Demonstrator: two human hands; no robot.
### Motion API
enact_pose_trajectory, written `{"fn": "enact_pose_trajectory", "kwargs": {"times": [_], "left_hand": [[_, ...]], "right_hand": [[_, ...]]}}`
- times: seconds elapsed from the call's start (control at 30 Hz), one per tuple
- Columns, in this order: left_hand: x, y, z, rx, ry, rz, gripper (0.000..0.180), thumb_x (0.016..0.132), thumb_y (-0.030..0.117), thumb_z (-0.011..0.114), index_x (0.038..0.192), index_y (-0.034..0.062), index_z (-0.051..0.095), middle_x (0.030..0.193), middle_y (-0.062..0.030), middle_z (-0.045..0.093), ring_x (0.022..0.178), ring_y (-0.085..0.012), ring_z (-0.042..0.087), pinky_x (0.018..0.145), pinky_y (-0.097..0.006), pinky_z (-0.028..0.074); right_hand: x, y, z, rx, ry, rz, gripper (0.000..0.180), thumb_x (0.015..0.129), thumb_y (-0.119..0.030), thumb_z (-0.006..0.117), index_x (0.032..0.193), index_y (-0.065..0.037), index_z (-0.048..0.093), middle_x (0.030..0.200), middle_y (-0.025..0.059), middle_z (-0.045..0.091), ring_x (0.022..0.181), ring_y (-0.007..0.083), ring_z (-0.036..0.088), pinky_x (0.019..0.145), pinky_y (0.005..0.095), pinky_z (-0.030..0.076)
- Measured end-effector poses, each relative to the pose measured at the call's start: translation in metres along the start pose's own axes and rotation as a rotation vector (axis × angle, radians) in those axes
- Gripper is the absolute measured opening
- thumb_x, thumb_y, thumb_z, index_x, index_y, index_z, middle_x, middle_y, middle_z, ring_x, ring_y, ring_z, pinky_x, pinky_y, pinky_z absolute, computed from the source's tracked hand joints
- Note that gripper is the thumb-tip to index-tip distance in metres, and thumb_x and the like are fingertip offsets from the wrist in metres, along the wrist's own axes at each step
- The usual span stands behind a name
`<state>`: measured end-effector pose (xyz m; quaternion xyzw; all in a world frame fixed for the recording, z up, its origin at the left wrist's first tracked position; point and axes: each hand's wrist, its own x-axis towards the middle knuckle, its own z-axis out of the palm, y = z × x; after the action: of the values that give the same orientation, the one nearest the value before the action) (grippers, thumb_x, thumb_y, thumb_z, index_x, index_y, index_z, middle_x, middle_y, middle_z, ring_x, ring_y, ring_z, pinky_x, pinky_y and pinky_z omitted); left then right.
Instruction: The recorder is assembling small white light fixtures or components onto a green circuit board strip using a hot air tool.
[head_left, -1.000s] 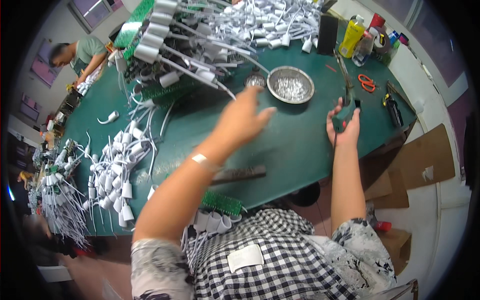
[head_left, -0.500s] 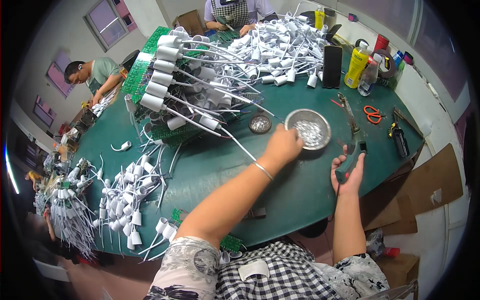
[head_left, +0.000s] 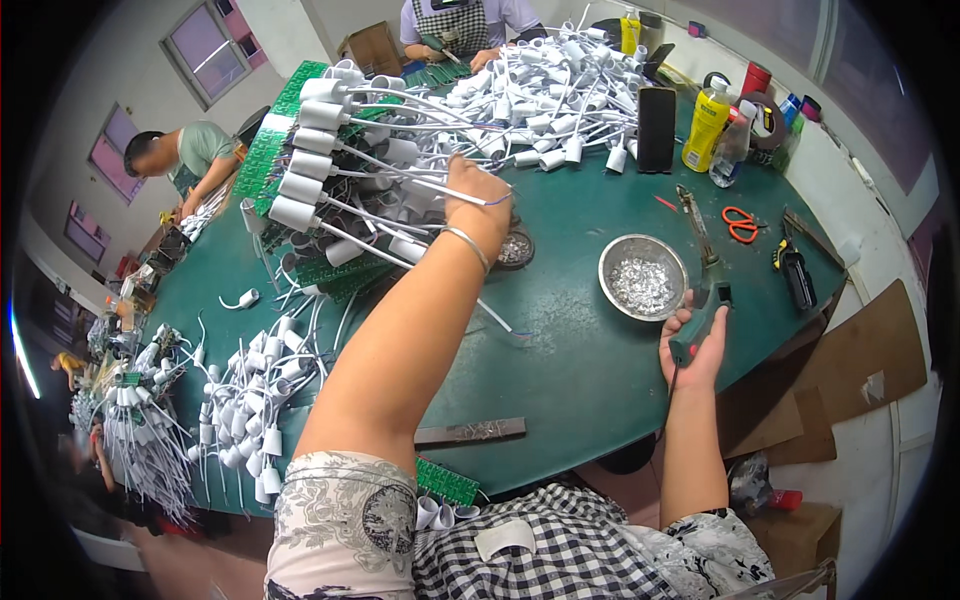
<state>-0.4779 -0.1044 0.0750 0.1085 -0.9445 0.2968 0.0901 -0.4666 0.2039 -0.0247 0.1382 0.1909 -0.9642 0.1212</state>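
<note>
My left hand [head_left: 478, 205] reaches in among the white wires of a stacked bundle of white lamp sockets [head_left: 293, 212]. One wire with a thin blue end crosses in front of it. Its fingers are mostly hidden, so whether they grip a wire cannot be told. My right hand [head_left: 697, 345] lies palm up at the right, closed around a green-handled soldering gun [head_left: 692, 340] with its cord hanging down. Close to that hand stands a round metal bowl [head_left: 608, 278] of small silvery bits. A small dark round tin [head_left: 517, 251] sits partly behind my left wrist.
Green circuit boards [head_left: 283, 130] lie under the bundle. Loose sockets heap at far centre [head_left: 560, 95] and left [head_left: 245, 400]. Orange-handled scissors [head_left: 740, 225], a box cutter [head_left: 795, 280], a phone [head_left: 656, 130] and a yellow bottle [head_left: 707, 130] lie or stand right. Two people work across the table.
My left hand has left the bowl and moved left and away to the wires. The bowl now sits farther right and nearer. My right hand keeps its hold on the soldering gun.
</note>
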Motion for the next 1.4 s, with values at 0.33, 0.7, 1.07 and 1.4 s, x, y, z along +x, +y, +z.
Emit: {"fn": "enact_pose_trajectory", "kwargs": {"times": [0.33, 0.7, 1.07, 1.4], "left_hand": [[-0.011, 0.029, -0.032, -0.222, 0.285, 0.141, 0.010, 0.078, 0.019, 0.064, 0.085, 0.0113, 0.067, 0.089, -0.0081, 0.066, 0.086, -0.0257, 0.066, 0.077, -0.042, 0.045], [-0.048, 0.062, -0.049, -0.772, 0.017, 0.023, 0.038, 0.079, 0.031, 0.068, 0.106, 0.0053, 0.062, 0.097, -0.0150, 0.066, 0.091, -0.0302, 0.065, 0.075, -0.040, 0.052], [-0.069, 0.064, -0.005, -1.216, 0.173, -0.106, 0.041, 0.085, 0.019, 0.065, 0.118, -0.0022, 0.053, 0.097, -0.0220, 0.066, 0.092, -0.0377, 0.063, 0.081, -0.042, 0.050], [-0.077, 0.063, 0.016, -1.485, -0.167, -0.147, 0.064, 0.083, 0.022, 0.064, 0.134, -0.0066, 0.039, 0.121, -0.0269, 0.059, 0.113, -0.0376, 0.057, 0.096, -0.042, 0.046]], "right_hand": [[0.006, -0.002, -0.009, -0.004, -0.050, 0.017, 0.052, 0.099, -0.049, 0.039, 0.109, 0.000, 0.055, 0.093, 0.0083, 0.060, 0.070, 0.0152, 0.055, 0.063, 0.0281, 0.045], [0.006, 0.000, -0.013, -0.136, -0.030, -0.063, 0.049, 0.099, -0.047, 0.039, 0.109, -0.002, 0.055, 0.094, 0.0098, 0.062, 0.068, 0.0156, 0.056, 0.062, 0.0297, 0.047], [-0.029, 0.015, 0.013, -0.392, 0.035, -0.134, 0.047, 0.098, -0.049, 0.040, 0.110, -0.006, 0.055, 0.093, 0.0070, 0.064, 0.065, 0.0140, 0.058, 0.053, 0.0279, 0.047], [-0.030, 0.030, 0.030, -0.494, -0.063, -0.069, 0.038, 0.099, -0.040, 0.047, 0.113, -0.006, 0.055, 0.095, 0.0083, 0.066, 0.067, 0.0182, 0.062, 0.056, 0.0306, 0.049]]}}
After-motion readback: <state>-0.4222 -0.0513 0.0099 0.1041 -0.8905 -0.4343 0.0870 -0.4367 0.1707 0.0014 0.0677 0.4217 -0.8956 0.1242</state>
